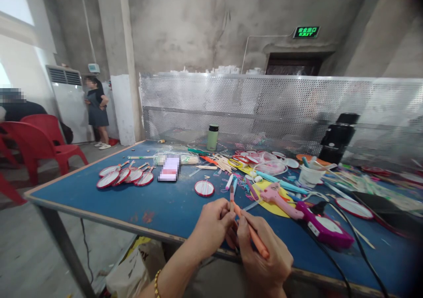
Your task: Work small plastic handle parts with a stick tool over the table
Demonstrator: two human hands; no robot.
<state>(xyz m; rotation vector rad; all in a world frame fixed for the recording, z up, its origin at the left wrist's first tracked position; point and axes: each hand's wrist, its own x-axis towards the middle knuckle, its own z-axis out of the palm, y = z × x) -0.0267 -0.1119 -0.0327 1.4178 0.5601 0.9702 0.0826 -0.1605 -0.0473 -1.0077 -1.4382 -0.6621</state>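
Observation:
My left hand [214,223] is closed on a thin wooden stick [231,206], which stands nearly upright with a darker tip. My right hand [264,245] grips an orange marker pen [257,240] that slants up toward the stick; its tip is at or close to the wood, and I cannot tell whether they touch. Both hands are together at the table's front edge. Just beyond them lie a round white piece with a red rim [204,188] and a white-and-purple marker [229,182]. A pink tool shaped like a glue gun [276,195] rests right of them on yellow sheet.
Several red-rimmed round pieces on sticks [125,176] and a phone [169,169] lie on the blue table [79,197]. A green bottle [213,138], white cup [310,176], purple device [327,227] and black cables [360,245] are also there. A perforated metal screen [280,113] stands behind.

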